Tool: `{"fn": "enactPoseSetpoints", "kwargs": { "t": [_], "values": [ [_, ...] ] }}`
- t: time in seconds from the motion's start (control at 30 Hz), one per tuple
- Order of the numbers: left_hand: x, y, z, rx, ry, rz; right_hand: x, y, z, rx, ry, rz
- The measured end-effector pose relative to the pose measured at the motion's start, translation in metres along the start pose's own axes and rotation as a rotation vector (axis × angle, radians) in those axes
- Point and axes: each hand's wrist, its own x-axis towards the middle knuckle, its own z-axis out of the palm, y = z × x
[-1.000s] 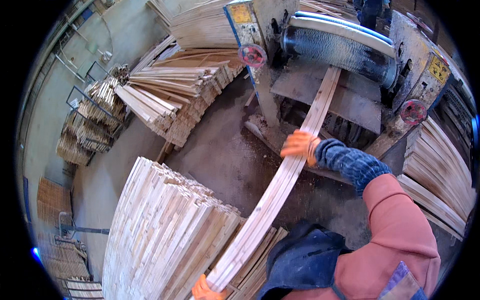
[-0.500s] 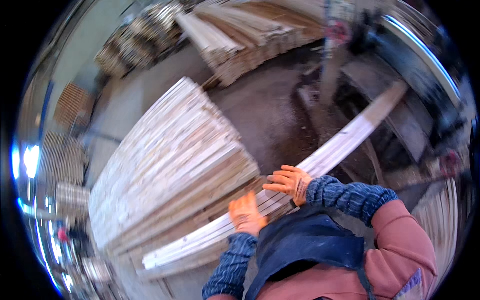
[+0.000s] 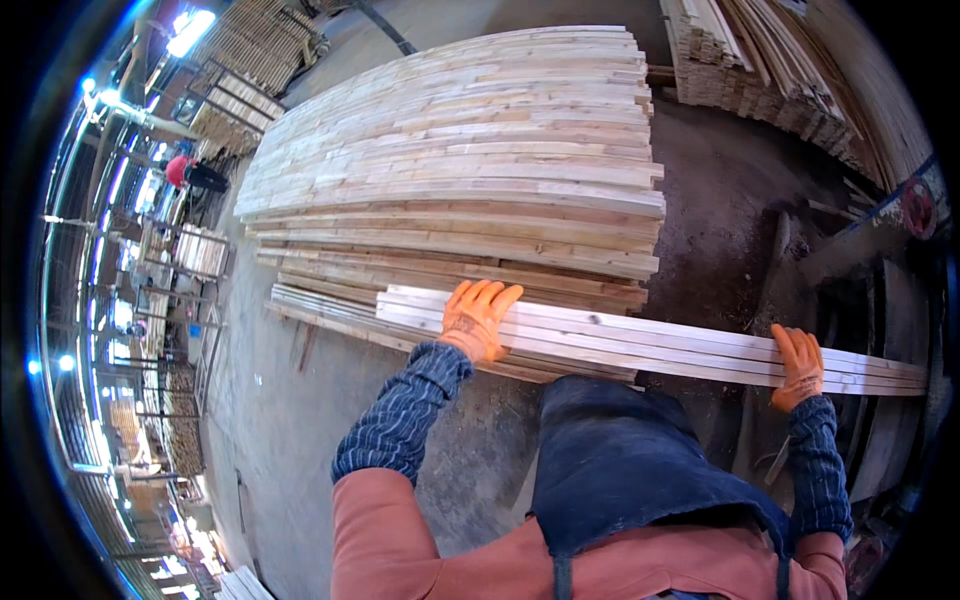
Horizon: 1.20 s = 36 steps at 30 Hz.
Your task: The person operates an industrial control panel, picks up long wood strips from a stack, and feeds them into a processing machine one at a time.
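Several long, pale wooden boards (image 3: 640, 338), lying side by side, stretch across in front of me. My left hand (image 3: 473, 322), in an orange glove, is closed over them near their left end, its fingers over the far edge. Further right, my gloved right hand (image 3: 798, 366) grips the same boards, fingers hooked over the far side. Just beyond stands a big stack of similar boards (image 3: 480, 130), its near side stepped down in lower layers. The left part of the held boards overlaps the lowest layer in view; whether they touch it I cannot tell.
More stacked timber (image 3: 765, 95) stands at the far right. Beside it is a post with a red round part (image 3: 918, 208). Dark machine parts (image 3: 890, 300) lie at the right. A person in red (image 3: 180, 172) is far off at the left, among timber racks (image 3: 200, 250).
My view has turned, and the stack now lies straight ahead. My hands have moved well apart along the boards, the right one toward the right end. The boards now lie nearly crosswise before me.
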Motion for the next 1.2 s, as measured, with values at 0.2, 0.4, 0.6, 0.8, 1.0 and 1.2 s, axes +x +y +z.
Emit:
{"fn": "enactPoseSetpoints", "kwargs": {
  "t": [0.2,0.4,0.6,0.8,1.0,1.2],
  "values": [
    [0.050,0.067,-0.010,-0.106,-0.051,0.087,0.020,-0.036,0.010,0.046,0.183,-0.127],
    [0.057,0.098,-0.013,-0.292,0.009,0.212,0.058,-0.135,-0.003,0.197,0.122,-0.375],
    [0.042,0.031,-0.008,-0.183,0.017,0.132,0.070,-0.159,0.001,0.165,0.145,-0.332],
    [0.068,0.083,0.008,-0.504,0.097,0.323,0.097,-0.215,0.013,0.178,0.139,-0.351],
    [0.051,0.056,0.045,-1.254,0.101,0.158,0.085,-0.186,0.021,-0.023,0.085,-0.071],
    [-0.036,-0.026,0.243,-1.737,-0.263,-0.712,0.066,-0.141,0.053,-0.150,0.493,0.196]
  ]
}}
